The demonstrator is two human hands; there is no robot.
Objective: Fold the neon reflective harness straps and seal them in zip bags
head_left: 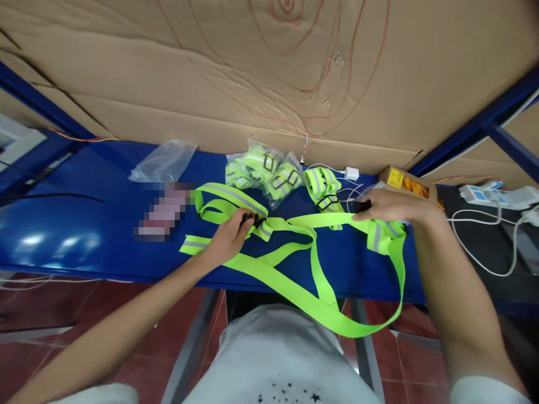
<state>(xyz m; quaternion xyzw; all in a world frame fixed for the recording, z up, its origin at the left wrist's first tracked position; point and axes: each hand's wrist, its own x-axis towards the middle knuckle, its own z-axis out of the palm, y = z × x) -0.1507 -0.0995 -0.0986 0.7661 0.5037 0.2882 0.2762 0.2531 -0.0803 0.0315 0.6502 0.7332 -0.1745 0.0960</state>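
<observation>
A neon yellow-green reflective strap harness [286, 271] with silver bands and black buckles lies spread along the table's front half. One wide loop droops over the near edge. My left hand [231, 238] is closed around a black buckle in the harness's left part, beside a coiled loop with a silver stripe. At the right, my right hand [386, 204] reaches over the strap, its fingers closed by a black buckle [362, 206] and the webbing. Between both hands runs a fairly straight length of strap. My right fingertips are partly hidden.
Behind the harness lie clear bags of folded reflective straps [265, 168] and a loose bundle [323, 188]. A crumpled plastic bag [164, 161] sits on the blue table [84, 219]. A small cardboard box [410, 185], a white charger [351, 173] and cables are at right.
</observation>
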